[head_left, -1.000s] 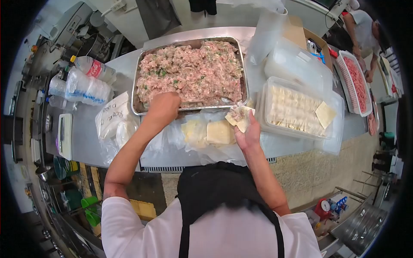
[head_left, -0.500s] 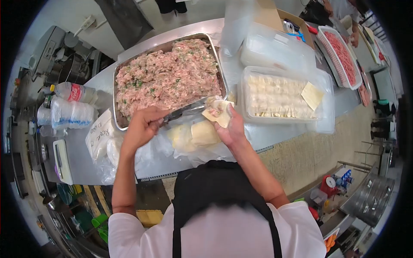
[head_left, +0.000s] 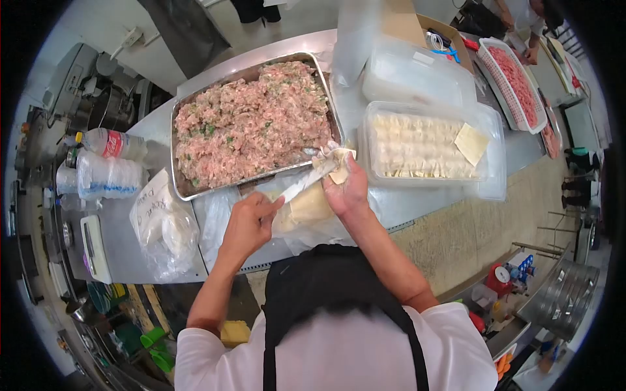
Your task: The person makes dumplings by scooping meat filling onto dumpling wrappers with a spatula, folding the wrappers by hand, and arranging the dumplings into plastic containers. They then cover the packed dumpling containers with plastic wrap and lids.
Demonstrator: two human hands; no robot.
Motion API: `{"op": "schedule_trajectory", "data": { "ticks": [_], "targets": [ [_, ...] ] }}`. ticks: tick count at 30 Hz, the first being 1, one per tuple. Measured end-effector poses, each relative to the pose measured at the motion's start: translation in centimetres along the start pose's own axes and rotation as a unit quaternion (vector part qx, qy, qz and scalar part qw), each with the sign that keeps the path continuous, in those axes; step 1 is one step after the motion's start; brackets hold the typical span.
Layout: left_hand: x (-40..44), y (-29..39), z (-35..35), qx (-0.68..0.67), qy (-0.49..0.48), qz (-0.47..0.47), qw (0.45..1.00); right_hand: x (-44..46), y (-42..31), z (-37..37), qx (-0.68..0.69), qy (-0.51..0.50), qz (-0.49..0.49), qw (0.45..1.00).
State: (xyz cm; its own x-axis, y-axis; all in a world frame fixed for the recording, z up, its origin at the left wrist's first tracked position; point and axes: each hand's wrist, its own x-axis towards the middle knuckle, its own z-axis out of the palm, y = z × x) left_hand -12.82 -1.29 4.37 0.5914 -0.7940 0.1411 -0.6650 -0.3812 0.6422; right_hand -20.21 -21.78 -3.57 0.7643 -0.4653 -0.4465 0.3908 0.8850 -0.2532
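My left hand grips a flat-bladed metal spatula, its blade pointing up and right. Its tip meets the dough wrapper that my right hand holds, folded partly around some meat filling. Beneath the blade lies a stack of pale yellow wrappers on plastic. Just beyond my hands is a metal tray of ground meat with green bits. To the right, a clear plastic container holds rows of filled dumplings, with one loose square wrapper on top.
Translucent lids lie behind the container. A white basket of ground meat sits at the far right, near another person's hand. Left are a bottle, wrapped plastic cups, a marked bag and a scale.
My left hand has drawn back toward my body and right, bringing the spatula from the tray's edge to the wrapper. The wrapper in my right hand is more folded over the filling.
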Motion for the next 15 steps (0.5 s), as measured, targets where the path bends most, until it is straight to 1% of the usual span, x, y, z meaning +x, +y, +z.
{"op": "schedule_trajectory", "data": {
  "ticks": [1, 2, 3, 5, 6, 8, 9, 11, 12, 13, 14, 15],
  "targets": [
    [0.2, 0.5, -0.5, 0.03, -0.04, 0.005, 0.999, 0.2, -0.1, -0.1, -0.003, 0.026, -0.008, 1.0],
    [-0.3, 1.7, -1.2, 0.011, -0.043, -0.056, 0.997, 0.0, -0.3, -0.5, -0.007, 0.057, -0.016, 0.998],
    [-0.1, 2.3, -1.0, 0.008, -0.049, -0.054, 0.997, -0.2, -0.5, -0.7, -0.006, 0.062, -0.02, 0.998],
    [0.0, 2.9, -0.7, -0.041, 0.025, -0.026, 0.998, -0.3, -0.6, -0.6, -0.003, 0.013, -0.014, 1.0],
    [-0.1, 2.1, 0.0, -0.04, 0.027, -0.028, 0.998, -0.6, -0.6, -0.5, -0.004, 0.012, -0.012, 1.0],
    [0.3, -0.5, 1.8, -0.07, -0.021, -0.043, 0.996, -1.0, -0.9, -0.1, -0.001, -0.082, 0.016, 0.997],
    [0.6, -0.3, 1.1, -0.068, -0.021, -0.038, 0.997, -1.3, -1.6, 0.2, 0.0, -0.085, 0.013, 0.996],
    [0.4, 0.4, -0.3, -0.087, -0.007, -0.043, 0.995, -2.4, -2.8, 0.4, -0.013, -0.225, 0.073, 0.972],
    [0.4, 0.9, -1.0, -0.088, -0.007, -0.044, 0.995, -2.6, -2.7, 0.2, -0.014, -0.224, 0.074, 0.972],
    [0.4, 1.3, -1.7, -0.095, -0.002, -0.062, 0.994, -2.7, -2.4, -0.1, -0.104, -0.232, 0.01, 0.967],
    [0.4, 1.6, -2.3, -0.1, 0.003, -0.08, 0.992, -2.8, -2.0, -0.2, -0.191, -0.238, -0.054, 0.951],
    [0.3, 1.7, -2.6, -0.098, 0.003, -0.081, 0.992, -3.0, -1.8, 0.0, -0.19, -0.238, -0.054, 0.951]
  ]
}}
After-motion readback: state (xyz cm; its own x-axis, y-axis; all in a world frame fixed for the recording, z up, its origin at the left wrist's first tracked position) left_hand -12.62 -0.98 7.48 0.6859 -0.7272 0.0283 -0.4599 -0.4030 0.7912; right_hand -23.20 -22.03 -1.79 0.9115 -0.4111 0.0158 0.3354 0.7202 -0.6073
